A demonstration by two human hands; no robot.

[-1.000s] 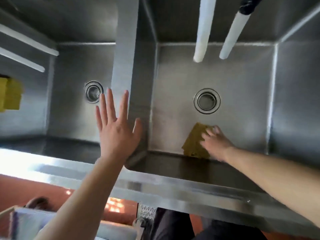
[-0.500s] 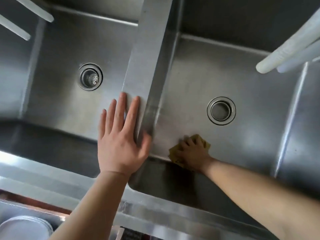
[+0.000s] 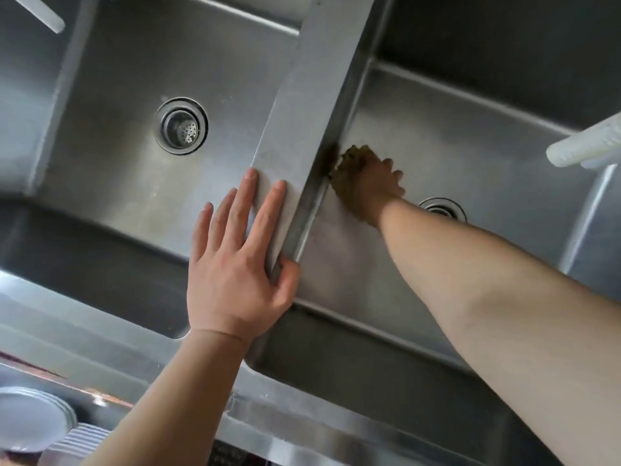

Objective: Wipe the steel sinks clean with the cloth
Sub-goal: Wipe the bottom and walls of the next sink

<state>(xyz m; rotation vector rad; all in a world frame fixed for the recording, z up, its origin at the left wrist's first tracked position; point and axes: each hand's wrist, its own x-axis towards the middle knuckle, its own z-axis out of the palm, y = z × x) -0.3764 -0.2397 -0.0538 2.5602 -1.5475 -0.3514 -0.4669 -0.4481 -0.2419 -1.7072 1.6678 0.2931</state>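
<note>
Two steel sink basins lie below me, split by a steel divider point(image 3: 319, 95). My right hand point(image 3: 373, 188) is down in the right basin point(image 3: 470, 136), pressing a mustard-yellow cloth point(image 3: 351, 163) onto the floor where it meets the divider wall. My left hand point(image 3: 238, 270) rests flat with fingers spread on the near end of the divider, its thumb hooked over the right edge. The left basin point(image 3: 117, 169) has a drain with a strainer point(image 3: 181, 126). My right forearm partly hides the right basin's drain point(image 3: 443, 206).
A white spout point(image 3: 588, 146) juts in from the right over the right basin, and another white spout point(image 3: 47, 18) shows at the top left. The sink's front rim point(image 3: 100, 338) runs across below. A stack of round plates point(image 3: 37, 422) sits at the bottom left.
My right hand has slid the cloth away from the near wall, farther back along the divider wall. My left hand has stayed on the divider. The view has shifted right and closer.
</note>
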